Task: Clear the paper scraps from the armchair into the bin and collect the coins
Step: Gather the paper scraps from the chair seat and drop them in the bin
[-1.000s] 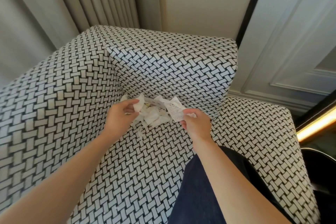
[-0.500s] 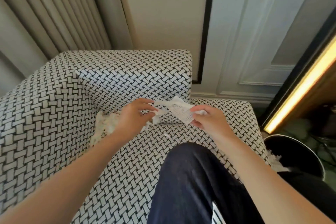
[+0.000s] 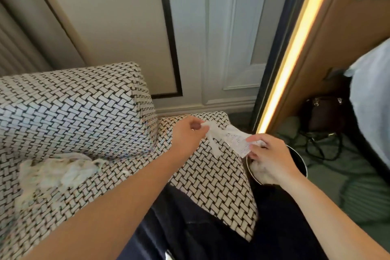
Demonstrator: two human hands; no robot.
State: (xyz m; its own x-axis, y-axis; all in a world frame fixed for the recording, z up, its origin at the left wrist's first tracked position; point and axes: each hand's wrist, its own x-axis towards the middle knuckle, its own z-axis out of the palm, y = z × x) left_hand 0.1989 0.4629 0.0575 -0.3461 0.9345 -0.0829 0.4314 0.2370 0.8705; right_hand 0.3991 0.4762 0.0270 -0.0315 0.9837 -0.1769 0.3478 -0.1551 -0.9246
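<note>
Over the black-and-white woven armchair (image 3: 211,177), my left hand (image 3: 187,136) pinches crumpled white paper scraps (image 3: 213,140). My right hand (image 3: 272,159) pinches a printed receipt (image 3: 237,140) above the round black bin (image 3: 299,159).

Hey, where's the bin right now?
In the head view, the bin sits right of centre on the floor beside the armchair, mostly hidden beneath the right hand, which pinches paper scraps.

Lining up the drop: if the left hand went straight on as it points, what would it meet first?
Left hand, gripping paper scraps, points past the armchair's arm; the way looks free until the dark frame by the light strip, though depth unclear.
</note>
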